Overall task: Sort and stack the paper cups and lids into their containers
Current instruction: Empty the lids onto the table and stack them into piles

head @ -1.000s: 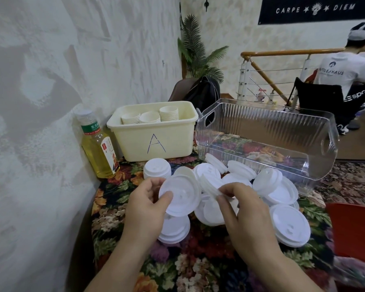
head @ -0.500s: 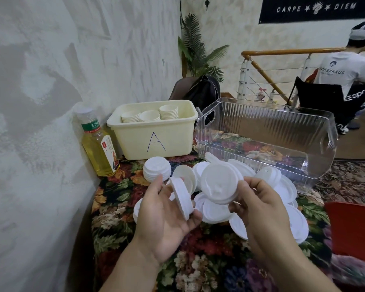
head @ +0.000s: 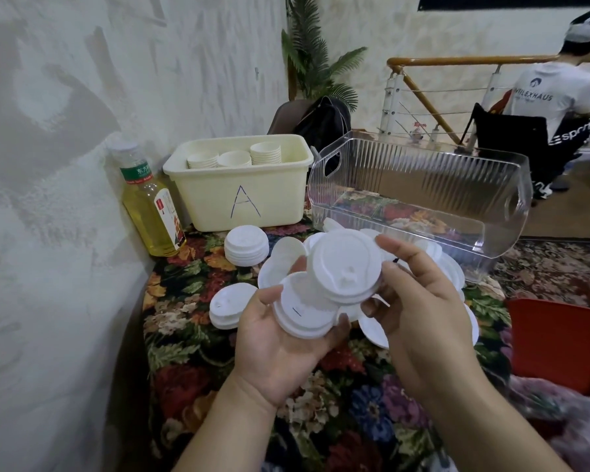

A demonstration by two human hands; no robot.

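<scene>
My left hand (head: pixel 280 338) lies palm up and holds a white lid (head: pixel 302 310) between thumb and fingers. My right hand (head: pixel 419 301) pinches a small stack of white lids (head: pixel 346 267) and holds it tilted just above the left hand's lid, overlapping it. Under both hands, loose white lids (head: pixel 283 253) lie scattered on the floral tablecloth (head: pixel 191 328). Two short lid stacks stand on the cloth, a far stack (head: pixel 246 245) and a near stack (head: pixel 227 306). The cream tub marked A (head: pixel 239 195) holds stacked paper cups (head: pixel 265 153). The clear ribbed bin (head: pixel 419 189) lies tipped toward me.
A bottle of yellow drink (head: pixel 150 209) stands against the wall at the left. A red container (head: pixel 559 342) is at the table's right edge. Behind the table are a black bag (head: pixel 324 120), a potted plant, a stair railing and a seated person in a white shirt.
My left hand turned its lid from edge-on to flat in the palm. My right hand brought its lid stack closer, over the left hand's lid.
</scene>
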